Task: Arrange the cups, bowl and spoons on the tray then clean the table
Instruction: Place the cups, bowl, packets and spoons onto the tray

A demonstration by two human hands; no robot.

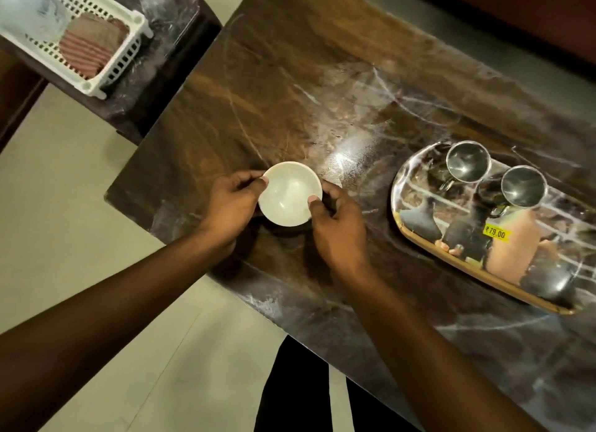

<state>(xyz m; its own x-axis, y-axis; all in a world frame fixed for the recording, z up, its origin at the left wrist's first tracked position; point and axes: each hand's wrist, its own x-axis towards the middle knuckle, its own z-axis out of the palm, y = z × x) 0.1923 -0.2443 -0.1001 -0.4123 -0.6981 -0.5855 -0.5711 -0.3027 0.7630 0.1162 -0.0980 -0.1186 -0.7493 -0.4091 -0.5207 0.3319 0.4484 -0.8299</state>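
Status: task partly complete.

- Done: two steel cups (467,162) (524,186) stand side by side at the far end of the tray (416,206), at the right of the frame.
- In hand: the white bowl (289,193) is at the centre of the frame, over the near left part of the table (290,93) and well apart from the tray. The left hand (230,206) and right hand (338,228) grip it from opposite sides, each with its thumb hooked over the rim. Whether the bowl rests on the table or is just lifted cannot be told.
- Outstanding: the bowl is not yet on the tray. No spoons are visible anywhere in the frame. Wiping has not begun, in my judgement; a folded striped cloth (87,51) lies in the white basket (125,67) at upper left, on a separate surface.
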